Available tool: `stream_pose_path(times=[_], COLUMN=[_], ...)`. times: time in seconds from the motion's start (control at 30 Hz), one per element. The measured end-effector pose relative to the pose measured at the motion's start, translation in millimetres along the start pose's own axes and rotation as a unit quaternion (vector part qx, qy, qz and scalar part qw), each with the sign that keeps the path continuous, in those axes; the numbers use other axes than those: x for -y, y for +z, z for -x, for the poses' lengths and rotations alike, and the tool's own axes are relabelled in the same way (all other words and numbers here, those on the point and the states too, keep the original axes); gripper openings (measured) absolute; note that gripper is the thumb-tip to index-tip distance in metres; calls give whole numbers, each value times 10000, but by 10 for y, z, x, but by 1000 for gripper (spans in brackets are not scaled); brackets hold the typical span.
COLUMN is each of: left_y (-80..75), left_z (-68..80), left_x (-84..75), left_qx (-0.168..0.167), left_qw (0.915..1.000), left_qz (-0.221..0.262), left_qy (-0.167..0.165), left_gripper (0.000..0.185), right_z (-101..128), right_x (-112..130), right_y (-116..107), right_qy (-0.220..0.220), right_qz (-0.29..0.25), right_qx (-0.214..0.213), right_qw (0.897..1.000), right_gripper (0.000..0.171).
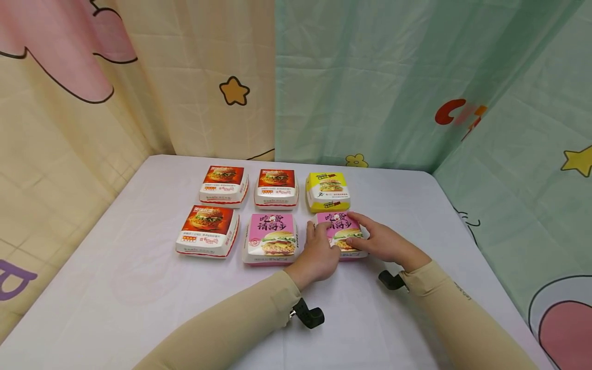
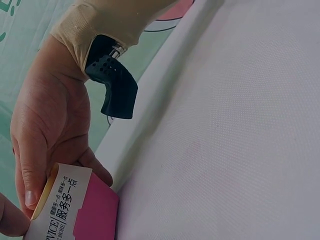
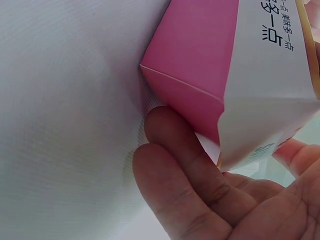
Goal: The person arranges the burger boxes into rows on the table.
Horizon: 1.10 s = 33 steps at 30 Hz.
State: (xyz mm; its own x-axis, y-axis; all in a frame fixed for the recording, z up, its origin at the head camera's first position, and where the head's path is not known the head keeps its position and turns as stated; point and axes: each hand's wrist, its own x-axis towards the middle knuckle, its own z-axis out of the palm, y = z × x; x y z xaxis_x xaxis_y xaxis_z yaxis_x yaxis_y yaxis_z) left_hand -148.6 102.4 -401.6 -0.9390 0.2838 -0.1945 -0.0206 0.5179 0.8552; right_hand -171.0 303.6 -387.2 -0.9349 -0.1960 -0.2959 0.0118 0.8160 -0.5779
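A pink and white burger box (image 1: 343,232) with a printed burger on its lid stands at the right end of the front row. My left hand (image 1: 320,258) holds its left side, the thumb over the near edge of the lid. From the right, my right hand (image 1: 387,243) grips the same box, thumb on the lid and index finger at the far corner. In the right wrist view, two right fingertips (image 3: 172,132) lie low along the pink base, close to the table. The left wrist view shows the box's printed white front above its pink base (image 2: 97,215).
A matching pink box (image 1: 273,239) stands just left of my left hand. Directly behind the held box is a yellow one (image 1: 328,192). Three red-topped boxes (image 1: 208,231) fill the left and middle places. Curtains (image 1: 347,77) border the white table (image 1: 139,298).
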Motion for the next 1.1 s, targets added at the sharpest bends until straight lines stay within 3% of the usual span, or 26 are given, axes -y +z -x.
stream_pose_path(times=[1.1], left_y=[-5], left_z=[18], left_x=[34], left_qx=[8], left_qw=[9999], left_qz=[81], left_qy=[133], left_gripper=[66], right_z=[10], right_x=[9], right_y=[-3], right_qy=[2], right_qz=[-116], right_qx=[7], right_qw=[9999], right_gripper=[86])
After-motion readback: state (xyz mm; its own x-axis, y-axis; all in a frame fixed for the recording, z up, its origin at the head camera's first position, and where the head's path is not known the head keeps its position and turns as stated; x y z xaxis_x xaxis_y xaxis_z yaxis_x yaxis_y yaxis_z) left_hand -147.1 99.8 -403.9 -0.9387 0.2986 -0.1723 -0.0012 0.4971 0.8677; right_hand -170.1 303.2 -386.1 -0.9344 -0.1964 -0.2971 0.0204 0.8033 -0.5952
